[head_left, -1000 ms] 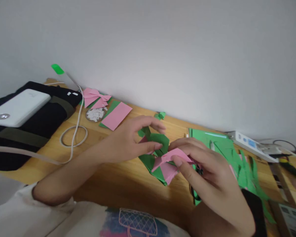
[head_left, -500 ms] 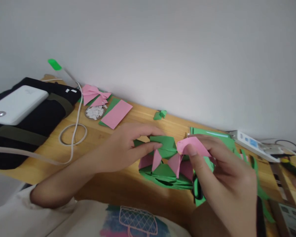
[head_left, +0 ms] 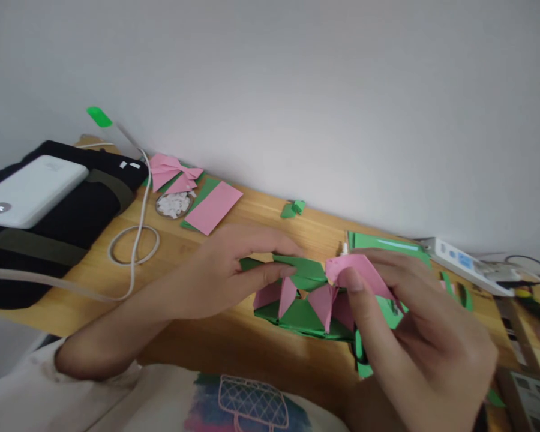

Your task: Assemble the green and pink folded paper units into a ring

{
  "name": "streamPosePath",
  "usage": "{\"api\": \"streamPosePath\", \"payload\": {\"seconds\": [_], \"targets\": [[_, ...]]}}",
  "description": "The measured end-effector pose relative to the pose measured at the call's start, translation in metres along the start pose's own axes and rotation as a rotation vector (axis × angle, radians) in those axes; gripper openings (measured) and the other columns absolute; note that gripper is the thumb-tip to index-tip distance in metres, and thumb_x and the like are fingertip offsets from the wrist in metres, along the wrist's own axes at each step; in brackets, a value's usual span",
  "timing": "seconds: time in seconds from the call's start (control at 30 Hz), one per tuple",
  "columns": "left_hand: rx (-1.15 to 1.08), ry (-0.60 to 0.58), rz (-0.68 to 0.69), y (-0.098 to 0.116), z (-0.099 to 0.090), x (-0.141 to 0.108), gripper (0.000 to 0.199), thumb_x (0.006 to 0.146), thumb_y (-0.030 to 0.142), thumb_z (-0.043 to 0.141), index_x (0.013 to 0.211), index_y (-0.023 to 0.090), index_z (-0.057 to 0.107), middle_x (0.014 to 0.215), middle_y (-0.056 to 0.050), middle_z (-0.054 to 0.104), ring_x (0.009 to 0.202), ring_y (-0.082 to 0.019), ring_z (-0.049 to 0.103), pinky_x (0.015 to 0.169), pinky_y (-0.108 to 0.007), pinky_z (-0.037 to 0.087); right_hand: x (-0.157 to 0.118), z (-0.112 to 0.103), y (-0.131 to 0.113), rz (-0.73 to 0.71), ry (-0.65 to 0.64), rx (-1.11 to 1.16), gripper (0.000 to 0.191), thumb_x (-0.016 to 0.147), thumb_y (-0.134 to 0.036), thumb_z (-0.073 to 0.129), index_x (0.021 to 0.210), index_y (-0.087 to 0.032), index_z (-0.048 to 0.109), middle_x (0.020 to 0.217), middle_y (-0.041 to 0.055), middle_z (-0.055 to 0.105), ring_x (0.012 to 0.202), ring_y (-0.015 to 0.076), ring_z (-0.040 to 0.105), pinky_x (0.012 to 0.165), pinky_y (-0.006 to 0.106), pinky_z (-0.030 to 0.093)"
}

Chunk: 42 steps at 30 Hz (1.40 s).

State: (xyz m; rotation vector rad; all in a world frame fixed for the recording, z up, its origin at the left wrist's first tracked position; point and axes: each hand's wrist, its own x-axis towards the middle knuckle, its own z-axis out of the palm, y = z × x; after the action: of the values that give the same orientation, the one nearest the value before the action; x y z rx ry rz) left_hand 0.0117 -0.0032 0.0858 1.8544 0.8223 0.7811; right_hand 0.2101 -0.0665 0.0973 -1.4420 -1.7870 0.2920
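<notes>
Between my hands is a folded paper structure [head_left: 301, 315] made of green and pink pieces joined together. My left hand [head_left: 243, 264] pinches a green flap on its upper left side, thumb in front and fingers behind. My right hand [head_left: 414, 330] grips a pink folded paper piece [head_left: 364, 273] between thumb and fingers at the structure's upper right edge. Whether this pink piece is joined to the green one beside it, I cannot tell. Below my right thumb, part of a black-edged object [head_left: 359, 348] shows, mostly hidden by the hand.
Pink and green paper sheets [head_left: 213, 209] lie at the back left, near a dish of white scraps [head_left: 174, 204] and folded pink pieces [head_left: 173, 171]. A white cable [head_left: 139, 228] loops beside a black bag [head_left: 99, 198] bearing a power bank [head_left: 36, 189]. A power strip [head_left: 468, 264] lies right.
The paper structure has tipped, so its green top flap and underside look narrower. My right hand has shifted slightly right and down with the pink piece; my left hand has barely moved.
</notes>
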Motion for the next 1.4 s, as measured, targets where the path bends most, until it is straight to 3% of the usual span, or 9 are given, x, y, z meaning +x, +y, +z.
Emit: {"api": "streamPosePath", "payload": {"seconds": [0.3,0.6,0.73,0.87,1.1,1.4], "targets": [[-0.031,0.012,0.008,0.0006,-0.0005,0.0014,0.015,0.087,0.014,0.061,0.092,0.024,0.07,0.089,0.004,0.072,0.078,-0.01,0.065,0.069,-0.018,0.048,0.0025,0.0006,0.0019,-0.036,0.002,-0.041,0.013,0.087,-0.013,0.06,0.089,-0.025,0.065,0.091,0.0031,0.066,0.089,0.0216,0.06,0.081,0.039,0.043],[-0.044,-0.01,0.017,0.0044,-0.0034,0.0054,0.011,0.088,0.012,0.059,0.082,0.017,0.067,0.083,0.002,0.07,0.074,-0.009,0.062,0.064,-0.016,0.046,0.0061,-0.0049,0.0034,-0.162,-0.043,-0.065,0.011,0.087,-0.013,0.06,0.091,-0.021,0.065,0.089,0.0016,0.067,0.088,0.0177,0.061,0.083,0.037,0.045],[-0.041,-0.032,-0.003,0.0037,-0.0035,0.0062,0.012,0.09,0.015,0.056,0.085,0.015,0.067,0.081,0.001,0.069,0.077,-0.009,0.062,0.066,-0.016,0.046,0.0078,-0.0049,0.0042,-0.197,-0.059,-0.063,0.011,0.087,-0.011,0.061,0.092,-0.019,0.066,0.087,0.0012,0.068,0.085,0.0162,0.061,0.082,0.036,0.044],[-0.046,-0.065,-0.065,0.0048,-0.004,0.006,0.021,0.092,0.019,0.054,0.075,0.016,0.067,0.072,0.001,0.067,0.083,-0.011,0.062,0.069,-0.016,0.045,0.0084,-0.0057,0.0052,-0.211,-0.08,-0.058,0.011,0.087,-0.011,0.061,0.092,-0.019,0.066,0.087,0.0012,0.068,0.084,0.0158,0.06,0.082,0.036,0.043],[-0.001,-0.161,-0.071,0.0072,-0.0064,0.0074,0.029,0.094,0.022,0.051,0.069,0.016,0.063,0.062,0.002,0.061,0.066,-0.01,0.056,0.062,-0.018,0.04,0.0069,-0.0052,0.006,-0.194,-0.102,-0.032,0.006,0.088,-0.014,0.06,0.087,-0.019,0.064,0.083,0.0004,0.066,0.081,0.0145,0.059,0.081,0.034,0.042],[0.053,-0.161,0.014,0.0071,-0.0072,0.007,0.023,0.095,0.018,0.05,0.077,0.015,0.065,0.066,0.003,0.06,0.061,-0.007,0.053,0.058,-0.015,0.038,0.0061,-0.0042,0.0047,-0.181,-0.098,-0.098,0.008,0.089,-0.016,0.059,0.083,-0.016,0.063,0.077,0.0019,0.063,0.076,0.0133,0.055,0.081,0.034,0.04]]}}
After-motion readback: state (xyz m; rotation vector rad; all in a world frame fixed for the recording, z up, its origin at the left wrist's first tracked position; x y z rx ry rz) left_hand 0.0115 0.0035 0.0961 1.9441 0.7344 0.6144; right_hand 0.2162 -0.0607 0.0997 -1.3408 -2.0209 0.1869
